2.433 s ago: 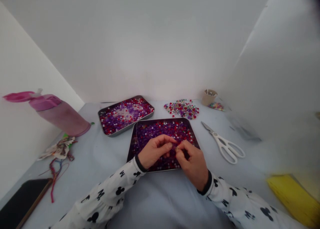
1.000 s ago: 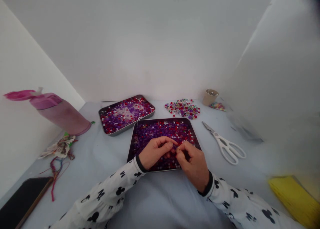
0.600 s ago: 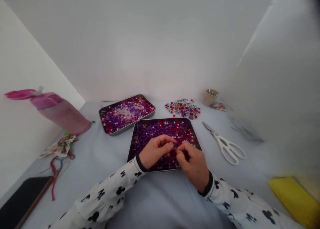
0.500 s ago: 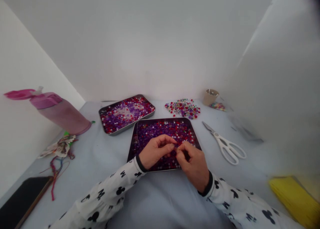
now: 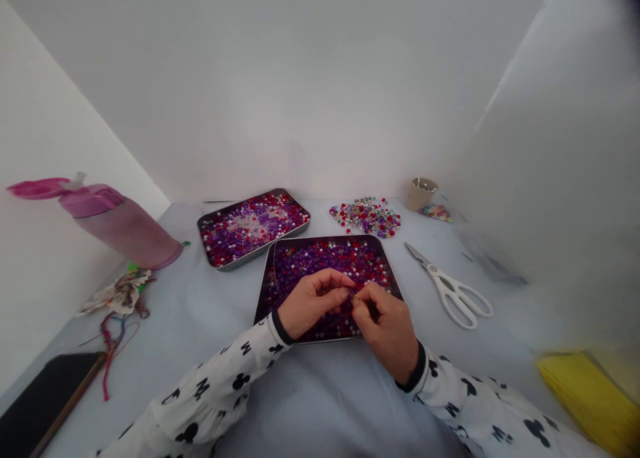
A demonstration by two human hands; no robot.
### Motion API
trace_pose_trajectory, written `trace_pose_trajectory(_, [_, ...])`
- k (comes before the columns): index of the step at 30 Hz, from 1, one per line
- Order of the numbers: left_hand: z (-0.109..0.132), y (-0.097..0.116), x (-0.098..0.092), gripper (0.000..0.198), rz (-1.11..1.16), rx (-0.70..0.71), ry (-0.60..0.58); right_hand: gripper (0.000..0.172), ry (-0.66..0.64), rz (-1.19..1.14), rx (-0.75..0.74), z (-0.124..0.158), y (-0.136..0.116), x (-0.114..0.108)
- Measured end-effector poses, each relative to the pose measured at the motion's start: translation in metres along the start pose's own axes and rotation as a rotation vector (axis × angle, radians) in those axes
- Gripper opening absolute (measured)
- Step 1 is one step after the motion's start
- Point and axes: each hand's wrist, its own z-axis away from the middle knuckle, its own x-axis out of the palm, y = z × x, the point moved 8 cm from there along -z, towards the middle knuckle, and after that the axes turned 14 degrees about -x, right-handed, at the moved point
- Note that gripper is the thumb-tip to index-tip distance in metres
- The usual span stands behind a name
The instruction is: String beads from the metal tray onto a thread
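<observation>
Both my hands are over the near tray (image 5: 385, 251), a dark shallow metal one full of purple, red and white beads (image 5: 320, 258). My left hand (image 5: 315, 301) is closed, its thumb and fingers bent toward each other in a pinch. Close beside it, my right hand (image 5: 385, 321) pinches with thumb and forefinger, the fingertips almost meeting the left ones. A tiny red spot shows between the fingertips, too small to name. Over the tray's left side curves a thin pale line, perhaps a thread (image 5: 275, 271).
A second bead tray (image 5: 235, 263) lies behind, left; loose beads (image 5: 367, 217) and a small cup (image 5: 421, 195) stand farther right. White-handled scissors (image 5: 453, 291) lie right, near a yellow item (image 5: 590, 398). Leftward are a pink bottle (image 5: 125, 225), coloured threads (image 5: 113, 341) and a dark phone-like slab (image 5: 47, 398).
Hardly anything differs. My two hands keep the same place and pose over the near tray, with only a slight shift at the fingertips.
</observation>
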Motion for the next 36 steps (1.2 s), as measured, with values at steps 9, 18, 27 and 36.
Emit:
trace_pose_trajectory(9, [0.0001, 0.0001, -0.0037, 0.031, -0.027, -0.031, 0.028, 0.015, -0.003, -0.007, 0.011, 0.0013, 0.0025, 0.0016])
trace_pose_trajectory(18, [0.0021, 0.002, -0.0016, 0.029, -0.1, -0.026, 0.036, 0.015, 0.003, 0.013, 0.016, 0.0005, 0.0022, 0.0])
trace_pose_trajectory(27, [0.0043, 0.004, 0.0038, 0.028, -0.123, -0.025, 0.005, 0.015, -0.003, 0.011, 0.01, 0.0007, 0.0018, -0.0002])
trace_pose_trajectory(36, [0.0025, 0.0026, 0.0008, 0.028, -0.147, 0.005, 0.015, 0.015, -0.008, 0.014, -0.005, 0.0003, -0.0002, 0.0])
